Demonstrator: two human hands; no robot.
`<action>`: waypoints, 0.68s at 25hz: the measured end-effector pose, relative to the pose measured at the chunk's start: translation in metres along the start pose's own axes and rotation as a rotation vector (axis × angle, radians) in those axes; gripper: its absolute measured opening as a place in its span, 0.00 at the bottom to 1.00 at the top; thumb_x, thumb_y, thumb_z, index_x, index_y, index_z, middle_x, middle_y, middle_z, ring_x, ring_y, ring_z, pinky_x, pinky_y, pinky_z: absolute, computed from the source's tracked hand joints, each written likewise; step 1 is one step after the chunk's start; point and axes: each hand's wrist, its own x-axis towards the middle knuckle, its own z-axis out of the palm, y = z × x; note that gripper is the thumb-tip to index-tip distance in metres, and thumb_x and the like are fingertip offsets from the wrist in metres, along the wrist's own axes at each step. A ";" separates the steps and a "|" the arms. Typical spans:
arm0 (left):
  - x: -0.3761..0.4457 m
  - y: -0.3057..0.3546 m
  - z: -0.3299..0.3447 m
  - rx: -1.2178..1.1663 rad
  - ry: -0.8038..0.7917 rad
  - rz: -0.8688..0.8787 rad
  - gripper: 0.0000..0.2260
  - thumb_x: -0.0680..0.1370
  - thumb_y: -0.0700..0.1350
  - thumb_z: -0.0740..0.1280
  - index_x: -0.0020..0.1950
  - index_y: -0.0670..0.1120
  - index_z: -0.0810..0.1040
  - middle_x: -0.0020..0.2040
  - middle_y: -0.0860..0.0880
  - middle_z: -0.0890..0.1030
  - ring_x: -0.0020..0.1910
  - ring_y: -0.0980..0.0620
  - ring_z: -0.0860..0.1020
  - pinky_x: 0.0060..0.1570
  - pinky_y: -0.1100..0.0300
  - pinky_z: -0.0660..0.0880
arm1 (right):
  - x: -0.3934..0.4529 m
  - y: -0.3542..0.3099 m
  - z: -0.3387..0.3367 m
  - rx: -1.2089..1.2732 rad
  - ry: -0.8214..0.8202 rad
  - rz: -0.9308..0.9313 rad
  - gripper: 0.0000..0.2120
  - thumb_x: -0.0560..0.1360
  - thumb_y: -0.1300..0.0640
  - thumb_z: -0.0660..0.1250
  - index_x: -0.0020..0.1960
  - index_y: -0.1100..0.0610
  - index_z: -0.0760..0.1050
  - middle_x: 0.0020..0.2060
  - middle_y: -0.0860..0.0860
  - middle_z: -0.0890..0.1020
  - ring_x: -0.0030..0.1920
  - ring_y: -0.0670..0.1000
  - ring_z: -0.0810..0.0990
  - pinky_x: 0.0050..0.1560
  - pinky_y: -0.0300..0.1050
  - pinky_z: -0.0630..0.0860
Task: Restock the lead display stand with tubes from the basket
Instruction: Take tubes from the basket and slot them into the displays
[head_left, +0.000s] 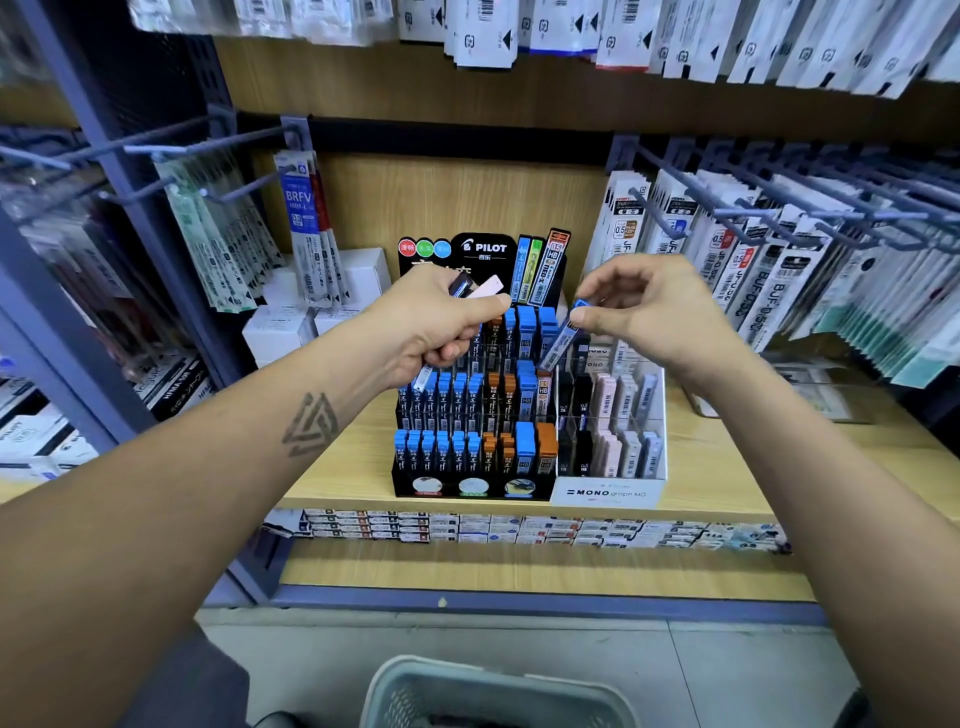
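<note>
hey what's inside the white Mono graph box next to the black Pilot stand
The white box holds upright lead tubes in two tiers: black at its left, then pink, then pale grey-blue. Their lower ends are hidden by dividers and the front panel.

Both forearms are bare to the edge of view, with no sleeves, watch, bracelet or rings showing. The left forearm carries a dark tattoo (310, 425) on its upper side: a triangle built from interlaced bands, one corner pointing toward the wrist. The left hand (441, 322) and right hand (657, 312) wear no gloves, and the fingernails are short and unpainted.
</note>
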 end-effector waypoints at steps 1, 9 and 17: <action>0.000 -0.001 0.000 0.007 0.001 -0.005 0.12 0.78 0.46 0.72 0.50 0.44 0.70 0.27 0.50 0.67 0.19 0.56 0.63 0.18 0.68 0.56 | -0.001 -0.001 -0.001 -0.003 -0.057 0.002 0.09 0.69 0.65 0.78 0.47 0.62 0.82 0.45 0.59 0.85 0.44 0.58 0.84 0.51 0.52 0.83; 0.000 0.000 0.005 0.048 -0.011 0.017 0.12 0.79 0.46 0.72 0.41 0.47 0.70 0.27 0.49 0.68 0.19 0.55 0.63 0.19 0.68 0.56 | 0.001 0.012 0.024 -0.247 -0.074 -0.090 0.07 0.70 0.61 0.79 0.44 0.53 0.82 0.38 0.49 0.83 0.39 0.50 0.82 0.49 0.51 0.82; -0.001 -0.001 0.010 0.088 -0.017 0.026 0.14 0.79 0.45 0.71 0.38 0.48 0.70 0.26 0.50 0.68 0.19 0.56 0.63 0.20 0.68 0.55 | -0.014 0.009 0.034 -0.334 -0.182 -0.131 0.07 0.71 0.59 0.78 0.46 0.53 0.83 0.40 0.48 0.85 0.43 0.47 0.83 0.50 0.43 0.80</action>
